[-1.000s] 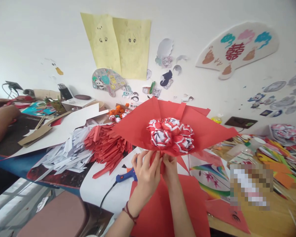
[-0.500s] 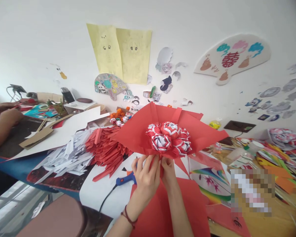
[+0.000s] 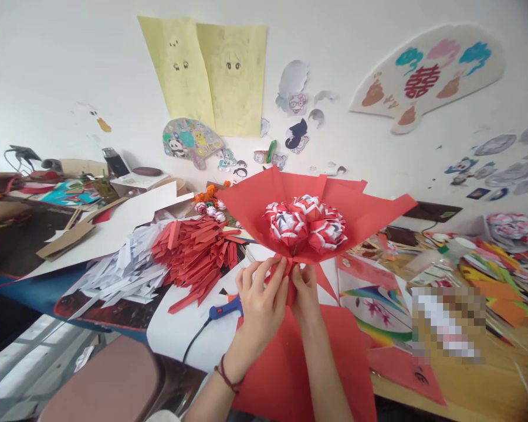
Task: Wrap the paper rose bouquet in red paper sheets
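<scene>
Red wrapping paper (image 3: 250,205) flares around several red-and-white folded paper flowers (image 3: 286,225), forming an upright bouquet. My left hand (image 3: 261,296) wraps round the gathered paper at its base, fingers pressed together, a dark red band on the wrist. Against the other side of that base, my right hand (image 3: 305,293) pinches the paper. Beneath my forearms lies a flat red sheet (image 3: 277,369). A blue glue gun (image 3: 224,309) rests just left of my left hand.
Piles of red strips (image 3: 198,252) and white strips (image 3: 123,269) lie on the left. Another person's hands (image 3: 4,211) are at the far left. A brown stool (image 3: 105,381) stands at lower left. Coloured papers (image 3: 506,293) and a clear bottle (image 3: 435,266) are at right.
The bouquet has tipped up, with the paper's rim higher and more of its gathered base showing between my hands. The view has shifted slightly. Both hands still grip the base.
</scene>
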Demonstrator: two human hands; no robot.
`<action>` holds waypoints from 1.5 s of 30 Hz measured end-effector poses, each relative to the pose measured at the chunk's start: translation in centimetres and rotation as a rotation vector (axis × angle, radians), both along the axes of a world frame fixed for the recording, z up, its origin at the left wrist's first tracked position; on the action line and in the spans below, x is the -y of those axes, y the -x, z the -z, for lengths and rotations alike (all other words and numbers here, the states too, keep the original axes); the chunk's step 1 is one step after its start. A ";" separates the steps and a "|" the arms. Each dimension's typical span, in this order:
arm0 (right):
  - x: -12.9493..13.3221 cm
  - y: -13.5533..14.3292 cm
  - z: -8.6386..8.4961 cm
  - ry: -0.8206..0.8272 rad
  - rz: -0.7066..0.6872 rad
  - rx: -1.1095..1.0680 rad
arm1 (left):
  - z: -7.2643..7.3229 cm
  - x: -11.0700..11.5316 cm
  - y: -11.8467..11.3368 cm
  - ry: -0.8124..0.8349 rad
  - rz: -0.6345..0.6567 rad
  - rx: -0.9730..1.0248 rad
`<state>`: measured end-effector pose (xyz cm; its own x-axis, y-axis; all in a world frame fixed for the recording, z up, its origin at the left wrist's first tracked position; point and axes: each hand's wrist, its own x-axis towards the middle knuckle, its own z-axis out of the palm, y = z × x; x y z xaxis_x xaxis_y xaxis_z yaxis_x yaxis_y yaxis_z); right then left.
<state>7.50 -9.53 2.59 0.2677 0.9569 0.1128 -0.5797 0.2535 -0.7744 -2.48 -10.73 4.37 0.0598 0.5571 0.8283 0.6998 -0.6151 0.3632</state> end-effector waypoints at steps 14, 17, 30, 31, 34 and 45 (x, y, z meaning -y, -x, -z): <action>0.0 -0.3 1.1 -0.013 -0.011 -0.021 | -0.4 0.6 0.6 -0.005 0.018 -0.034; 0.1 -0.2 0.9 -0.013 0.011 -0.018 | -0.4 0.7 0.6 0.008 0.014 -0.039; 0.1 -0.7 0.4 -0.034 0.237 0.050 | 4.0 0.8 7.6 0.234 -0.242 -0.339; 0.1 -0.8 0.3 -0.042 0.247 0.050 | 4.9 0.8 8.7 0.282 -0.246 -0.434; 0.0 -0.8 -0.1 -0.059 0.278 0.059 | 6.4 1.0 10.2 0.351 -0.250 -0.564; 1.2 2.1 0.9 -0.024 0.360 0.128 | -0.4 1.0 1.5 0.099 -0.085 -0.229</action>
